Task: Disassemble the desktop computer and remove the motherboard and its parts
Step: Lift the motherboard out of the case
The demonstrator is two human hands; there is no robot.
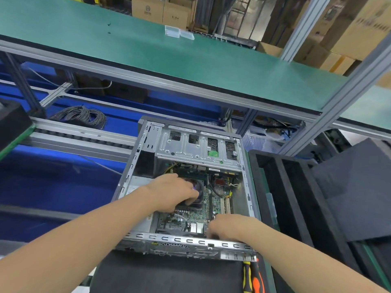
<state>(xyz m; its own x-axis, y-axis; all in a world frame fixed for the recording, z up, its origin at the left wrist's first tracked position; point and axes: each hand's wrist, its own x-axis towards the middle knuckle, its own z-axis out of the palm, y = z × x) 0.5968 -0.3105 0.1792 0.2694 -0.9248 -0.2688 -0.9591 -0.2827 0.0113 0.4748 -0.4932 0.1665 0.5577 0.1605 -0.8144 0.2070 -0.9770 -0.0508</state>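
An open desktop computer case (148, 142) lies on its side in front of me, its green motherboard (190, 212) exposed inside. My left hand (171, 191) reaches into the case and its fingers curl round the dark CPU cooler fan (198, 187) in the middle of the board. My right hand (228, 227) is at the board's near right corner, just behind the case's rear metal rim (179, 240); its fingers are bent down and their tips are hidden. A silver drive cage (196, 144) covers the far end of the case.
A black foam tray (296, 197) with long slots stands right of the case. Screwdrivers with yellow and orange handles (254, 278) lie at the near right. A green shelf (148, 49) hangs overhead on aluminium posts. A coil of grey cable (82, 116) rests at far left.
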